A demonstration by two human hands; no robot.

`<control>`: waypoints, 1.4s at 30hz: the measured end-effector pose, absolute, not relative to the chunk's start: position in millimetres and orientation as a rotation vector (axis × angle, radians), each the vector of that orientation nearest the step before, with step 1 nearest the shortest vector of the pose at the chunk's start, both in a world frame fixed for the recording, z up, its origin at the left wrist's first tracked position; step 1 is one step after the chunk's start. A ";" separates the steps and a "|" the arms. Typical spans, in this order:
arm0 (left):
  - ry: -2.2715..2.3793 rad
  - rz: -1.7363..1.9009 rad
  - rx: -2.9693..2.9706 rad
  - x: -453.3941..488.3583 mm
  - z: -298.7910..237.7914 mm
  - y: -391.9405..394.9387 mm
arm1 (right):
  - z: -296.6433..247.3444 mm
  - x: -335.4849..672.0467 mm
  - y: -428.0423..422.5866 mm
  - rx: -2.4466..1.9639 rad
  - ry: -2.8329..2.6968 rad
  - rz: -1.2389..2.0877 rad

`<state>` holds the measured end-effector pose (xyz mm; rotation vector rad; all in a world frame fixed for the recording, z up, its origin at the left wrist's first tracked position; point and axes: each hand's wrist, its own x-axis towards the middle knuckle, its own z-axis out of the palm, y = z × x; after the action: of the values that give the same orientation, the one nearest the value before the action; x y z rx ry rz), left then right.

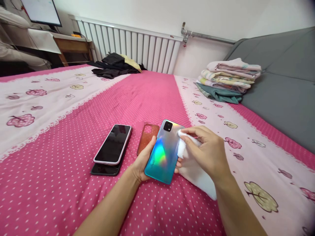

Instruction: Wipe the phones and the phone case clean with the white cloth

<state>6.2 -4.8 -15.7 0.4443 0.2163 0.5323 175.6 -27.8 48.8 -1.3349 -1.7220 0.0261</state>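
Observation:
My left hand (143, 161) grips an iridescent blue phone (164, 150) from below, back side up, its camera at the far end. My right hand (208, 151) is closed on a white cloth (194, 172) and presses it against the phone's right edge. To the left on the bed, a phone in a pale case (113, 143) lies screen up on top of another black phone (104, 169). A brown phone case (147, 136) lies just behind my left hand.
All of this sits on a pink polka-dot bedspread (73, 183) with pale tree-print bands. Folded linens (228, 80) are stacked at the far right by a grey headboard (283, 88). Dark clothes (115, 65) lie near the radiator (137, 46). A desk with a monitor (40, 11) stands at far left.

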 end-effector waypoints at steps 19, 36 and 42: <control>0.381 0.824 0.261 4.7 -8.6 0.5 | 37.3 138.5 -49.1 -1.162 -2.352 0.469; 0.271 0.671 0.298 7.7 -11.7 -3.2 | 32.8 162.8 -22.3 -1.447 -1.826 -0.085; 0.216 0.636 0.303 6.5 -13.2 -2.1 | 37.2 168.2 -22.5 -1.413 -1.851 -0.030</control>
<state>6.5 -2.1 -13.2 0.3033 0.2161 0.6360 168.2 -22.5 37.2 -1.4125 -1.8512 -0.0305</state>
